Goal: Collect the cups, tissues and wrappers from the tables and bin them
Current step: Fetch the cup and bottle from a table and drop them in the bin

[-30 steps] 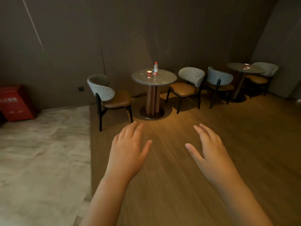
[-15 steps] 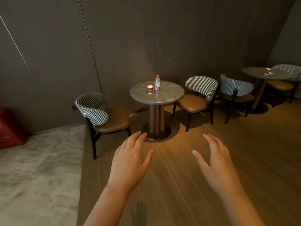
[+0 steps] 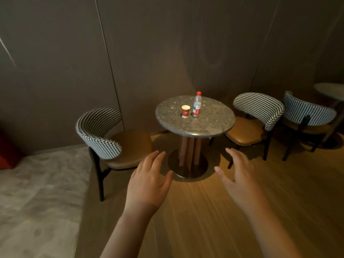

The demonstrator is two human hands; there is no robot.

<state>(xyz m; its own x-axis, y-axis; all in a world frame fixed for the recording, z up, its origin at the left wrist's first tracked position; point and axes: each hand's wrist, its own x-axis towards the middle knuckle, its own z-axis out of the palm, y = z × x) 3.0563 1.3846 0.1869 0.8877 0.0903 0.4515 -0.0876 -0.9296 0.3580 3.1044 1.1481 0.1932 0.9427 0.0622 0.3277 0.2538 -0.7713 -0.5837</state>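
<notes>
A red paper cup (image 3: 185,111) stands upright on a round speckled stone table (image 3: 214,123) ahead of me. Just right of the cup stands a clear plastic bottle (image 3: 197,105) with a red cap. My left hand (image 3: 149,181) and my right hand (image 3: 240,175) are stretched out in front of me, fingers straight and palms down. Both hands are empty. They hover over the wooden floor, short of the table and lower in view than its top.
Checkered chairs with tan seats flank the table, one on the left (image 3: 109,138) and one on the right (image 3: 255,120). A third chair (image 3: 307,116) and the rim of a second table (image 3: 329,90) sit at far right. A red box (image 3: 5,155) lies at the left edge.
The view has come closer to the round table and turned left. The second table has slid to the right edge, and its cup is out of view. Both hands stay open and empty.
</notes>
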